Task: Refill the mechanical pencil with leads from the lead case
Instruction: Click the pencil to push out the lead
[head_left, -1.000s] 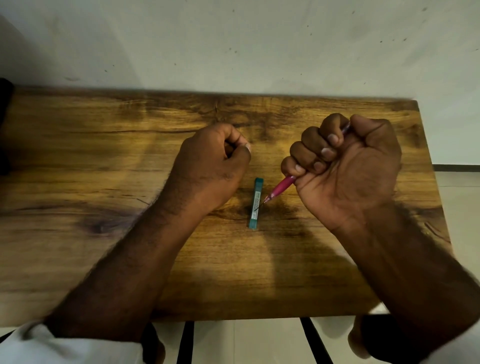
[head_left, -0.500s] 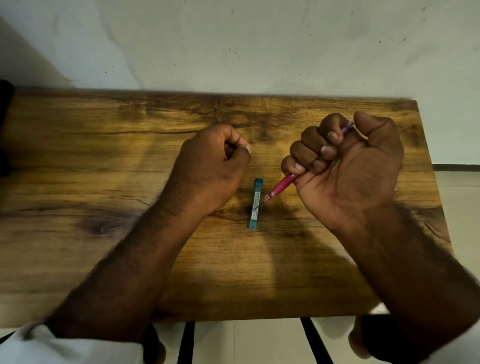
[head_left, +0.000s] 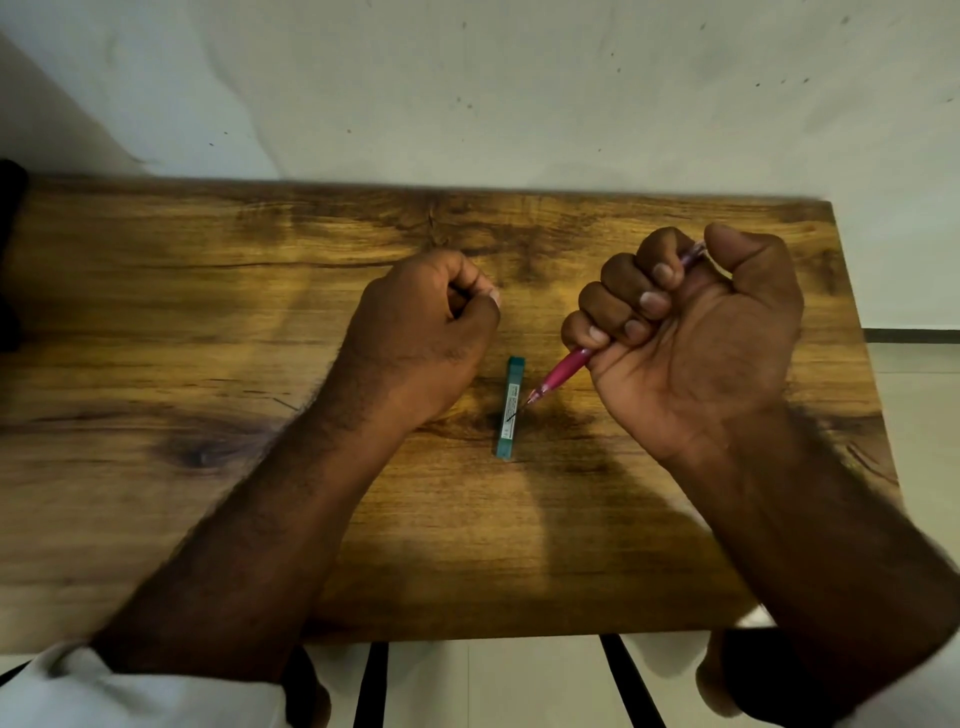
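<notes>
Right hand fingers clench the pink pencil; left hand fingers curl shut, empty.

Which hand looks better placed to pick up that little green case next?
The left hand, probably. It is closed but shows nothing in it, beside the lead case. The right hand is fisted around the pink pencil.

We see a wooden table against a pale, speckled wall, with light tiled floor at right
</notes>
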